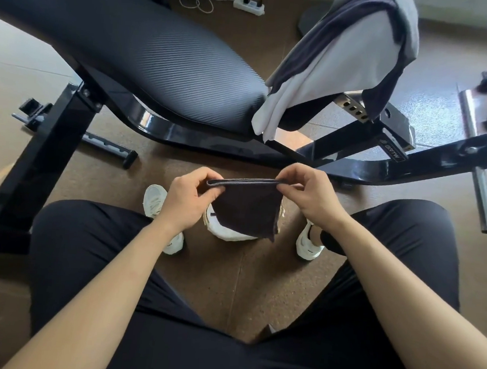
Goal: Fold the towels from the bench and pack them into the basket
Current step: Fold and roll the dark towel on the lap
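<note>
A small dark folded towel hangs between my hands over the floor. My left hand pinches its top left corner and my right hand pinches its top right corner. Directly below it, mostly hidden by the towel, sits the basket with something white inside, between my two white shoes. More towels, light grey and dark, are draped over the right end of the black padded bench.
The bench's black steel frame crosses just beyond my hands, with a chrome peg at the right. A power strip and cables lie on the brown floor behind. My knees in black trousers fill the foreground.
</note>
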Demonstrator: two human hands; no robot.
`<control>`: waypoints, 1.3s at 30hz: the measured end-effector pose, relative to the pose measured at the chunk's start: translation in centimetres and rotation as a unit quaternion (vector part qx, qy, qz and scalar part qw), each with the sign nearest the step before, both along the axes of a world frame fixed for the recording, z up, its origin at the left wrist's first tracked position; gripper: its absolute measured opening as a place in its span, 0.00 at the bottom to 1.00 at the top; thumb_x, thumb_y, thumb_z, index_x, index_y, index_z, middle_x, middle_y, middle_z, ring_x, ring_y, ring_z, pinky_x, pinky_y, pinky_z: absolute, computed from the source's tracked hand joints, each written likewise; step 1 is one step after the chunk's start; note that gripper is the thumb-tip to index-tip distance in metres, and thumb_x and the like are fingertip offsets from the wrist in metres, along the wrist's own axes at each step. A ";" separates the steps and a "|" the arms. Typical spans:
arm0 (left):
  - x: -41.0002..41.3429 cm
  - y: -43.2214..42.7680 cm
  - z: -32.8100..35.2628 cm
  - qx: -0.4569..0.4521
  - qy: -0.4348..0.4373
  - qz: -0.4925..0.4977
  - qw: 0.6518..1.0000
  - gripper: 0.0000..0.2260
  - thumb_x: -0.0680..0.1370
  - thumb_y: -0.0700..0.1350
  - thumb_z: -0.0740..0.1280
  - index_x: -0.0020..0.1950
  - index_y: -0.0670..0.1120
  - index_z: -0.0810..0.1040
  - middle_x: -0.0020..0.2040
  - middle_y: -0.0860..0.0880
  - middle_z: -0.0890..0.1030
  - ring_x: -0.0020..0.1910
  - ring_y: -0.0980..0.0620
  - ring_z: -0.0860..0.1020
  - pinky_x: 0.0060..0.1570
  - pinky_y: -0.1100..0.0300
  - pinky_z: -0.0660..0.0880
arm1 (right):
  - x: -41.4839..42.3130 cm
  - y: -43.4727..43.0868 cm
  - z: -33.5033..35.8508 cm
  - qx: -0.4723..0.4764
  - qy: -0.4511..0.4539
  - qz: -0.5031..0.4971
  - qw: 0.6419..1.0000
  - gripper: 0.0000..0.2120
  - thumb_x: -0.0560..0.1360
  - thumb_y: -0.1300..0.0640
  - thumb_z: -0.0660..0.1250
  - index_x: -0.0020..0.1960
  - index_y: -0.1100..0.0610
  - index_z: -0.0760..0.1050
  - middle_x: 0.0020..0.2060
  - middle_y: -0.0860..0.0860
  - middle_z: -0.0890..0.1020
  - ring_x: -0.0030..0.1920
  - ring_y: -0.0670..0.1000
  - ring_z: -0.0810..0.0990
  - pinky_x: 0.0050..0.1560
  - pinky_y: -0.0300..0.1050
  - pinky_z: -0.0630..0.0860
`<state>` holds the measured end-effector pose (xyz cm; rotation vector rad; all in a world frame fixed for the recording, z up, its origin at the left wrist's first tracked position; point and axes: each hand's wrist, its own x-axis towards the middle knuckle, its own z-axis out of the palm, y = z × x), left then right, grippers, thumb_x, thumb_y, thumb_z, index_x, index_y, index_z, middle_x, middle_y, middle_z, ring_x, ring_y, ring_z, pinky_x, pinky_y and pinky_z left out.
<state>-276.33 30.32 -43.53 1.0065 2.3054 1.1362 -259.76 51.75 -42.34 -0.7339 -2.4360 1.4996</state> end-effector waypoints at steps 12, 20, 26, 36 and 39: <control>3.5 2.4 0.3 -0.018 0.017 -0.119 0.993 0.19 0.76 0.53 0.75 0.66 0.52 0.80 0.57 0.56 0.82 0.56 0.54 0.80 0.56 0.51 0.80 | -0.7 -2.3 0.4 -0.059 0.024 0.054 0.996 0.07 0.75 0.64 0.75 0.53 0.59 0.82 0.45 0.51 0.87 0.47 0.47 0.86 0.51 0.42 0.83; 2.6 2.9 0.3 0.057 0.084 -0.095 0.990 0.10 0.80 0.51 0.70 0.58 0.49 0.85 0.51 0.54 0.86 0.49 0.54 0.84 0.48 0.51 0.81 | -0.8 -1.2 0.4 -0.123 -0.002 0.076 0.990 0.14 0.72 0.64 0.77 0.57 0.60 0.81 0.48 0.56 0.86 0.49 0.51 0.85 0.54 0.46 0.82; 1.0 2.2 2.0 0.142 -0.029 -0.035 0.989 0.06 0.80 0.45 0.71 0.54 0.54 0.83 0.47 0.62 0.85 0.49 0.59 0.83 0.50 0.63 0.78 | -1.7 -1.8 -1.8 -0.064 -0.085 0.149 0.983 0.13 0.71 0.63 0.77 0.51 0.49 0.84 0.45 0.48 0.87 0.46 0.44 0.83 0.56 0.44 0.79; -3.6 -3.0 1.8 0.126 0.028 0.077 0.989 0.05 0.82 0.45 0.68 0.55 0.51 0.82 0.46 0.62 0.84 0.49 0.61 0.82 0.52 0.64 0.78 | -1.7 0.4 -4.5 0.013 -0.204 0.160 0.966 0.06 0.73 0.57 0.77 0.48 0.50 0.83 0.40 0.43 0.84 0.41 0.41 0.82 0.43 0.32 0.74; -3.6 -3.8 1.6 0.117 0.033 0.072 0.990 0.06 0.82 0.45 0.69 0.55 0.56 0.81 0.46 0.65 0.84 0.49 0.62 0.81 0.51 0.66 0.78 | -1.5 0.5 -4.6 0.017 -0.203 0.149 0.968 0.07 0.74 0.59 0.76 0.50 0.49 0.84 0.40 0.41 0.83 0.40 0.39 0.81 0.41 0.30 0.73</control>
